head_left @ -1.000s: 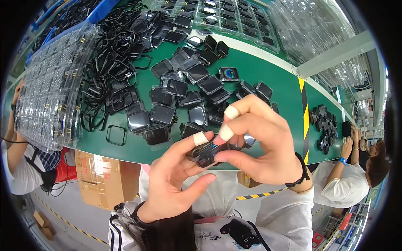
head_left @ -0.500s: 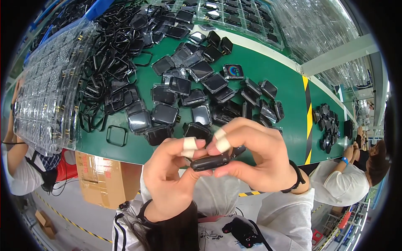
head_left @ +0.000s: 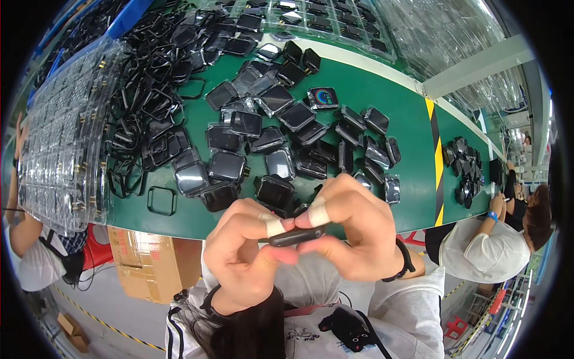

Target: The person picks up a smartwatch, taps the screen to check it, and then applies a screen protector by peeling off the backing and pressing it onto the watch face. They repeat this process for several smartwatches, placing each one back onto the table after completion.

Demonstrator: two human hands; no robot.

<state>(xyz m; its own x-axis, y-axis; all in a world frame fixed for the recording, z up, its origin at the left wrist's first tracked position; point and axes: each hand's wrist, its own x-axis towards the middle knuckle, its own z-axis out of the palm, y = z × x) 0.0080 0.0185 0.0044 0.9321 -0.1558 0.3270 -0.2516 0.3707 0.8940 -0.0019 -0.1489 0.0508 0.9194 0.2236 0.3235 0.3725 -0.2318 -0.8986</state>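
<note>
Between both hands, just in front of the table's near edge, is a black smartwatch case point(head_left: 297, 236), seen edge-on. My left hand point(head_left: 242, 251) pinches its left end, thumb below and taped fingers on top. My right hand point(head_left: 353, 236) grips the right end the same way, a taped fingertip pressing on the upper face. Beyond the hands lie many square black watch cases point(head_left: 275, 190), several in clear film. One watch point(head_left: 323, 98) among them has a lit, colourful screen. Loose black rectangular frames point(head_left: 161, 200) lie to the left.
Stacked clear plastic trays point(head_left: 66, 137) stand at the left of the green table point(head_left: 382, 78). A tray of watches point(head_left: 335, 24) lies at the back. Small black parts point(head_left: 463, 167) sit beyond the striped tape point(head_left: 437, 161). A cardboard box point(head_left: 152, 263) stands below; co-workers sit on both sides.
The watch case has turned flatter and more level in my hands. My fingers have closed in along its upper face. The table has shifted slightly left in the view.
</note>
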